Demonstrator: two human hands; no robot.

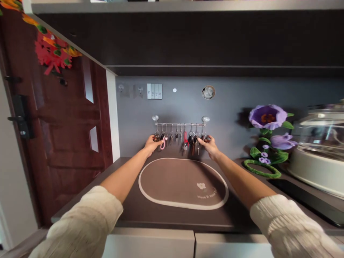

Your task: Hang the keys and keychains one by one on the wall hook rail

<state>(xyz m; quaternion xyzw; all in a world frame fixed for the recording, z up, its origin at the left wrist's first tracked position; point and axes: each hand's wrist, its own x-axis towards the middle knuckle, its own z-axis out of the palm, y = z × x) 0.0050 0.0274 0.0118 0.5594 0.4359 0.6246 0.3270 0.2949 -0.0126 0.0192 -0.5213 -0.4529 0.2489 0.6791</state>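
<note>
A clear hook rail (180, 124) is fixed to the grey back panel by two round mounts. Several bunches of keys (176, 137) hang from its hooks, among them one with a red strap (185, 139). At the rail's left end, my left hand (152, 145) is closed around the hanging keys, its thumb in front beside a pink clip (162, 144). My right hand (211, 147) grips the keys at the right end, thumb in front. The other fingers of both hands are partly hidden behind the keys.
Below the keys a brown oval mat (177, 182) lies on the dark counter (126, 215). To the right stand purple fabric flowers (268, 116), a clear-and-white appliance (319, 157) and a flat black object (306, 200). A dark shelf (188, 39) overhangs; a door (61, 143) is left.
</note>
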